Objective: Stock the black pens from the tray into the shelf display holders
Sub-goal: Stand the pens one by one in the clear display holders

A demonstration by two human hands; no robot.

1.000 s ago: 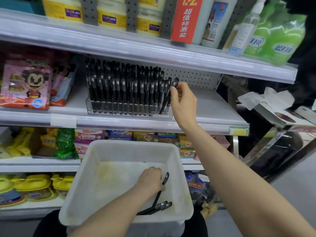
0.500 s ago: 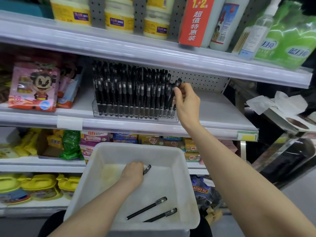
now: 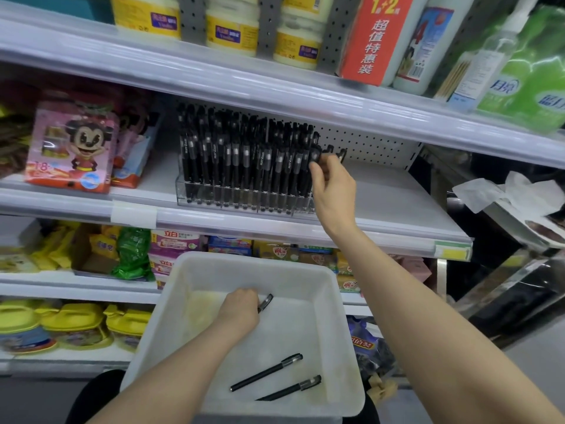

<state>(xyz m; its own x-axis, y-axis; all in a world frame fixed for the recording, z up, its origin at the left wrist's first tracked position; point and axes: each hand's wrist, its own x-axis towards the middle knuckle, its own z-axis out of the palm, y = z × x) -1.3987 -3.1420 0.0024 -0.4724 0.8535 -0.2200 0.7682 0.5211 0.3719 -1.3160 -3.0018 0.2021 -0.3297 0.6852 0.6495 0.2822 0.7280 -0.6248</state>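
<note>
At shelf display holder (image 3: 244,206), noted right hand (image 3: 333,191) raised, pinching slotted pen (image 3: 315,154); left hand (image 3: 241,310) gripping tray pen (image 3: 265,302), loose pens (image 3: 266,372) at 5 o'clock.

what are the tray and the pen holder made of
Tray: looks like white, slightly translucent matte plastic, with a rounded moulded rim and yellowish stains. Pen holder: probably clear glossy acrylic; pen tips show through its front wall.

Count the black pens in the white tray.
3. One loose pen lies near the front of the tray, a second loose pen beside it; the left hand grips a third pen toward the back. The hand may hide more.
</note>
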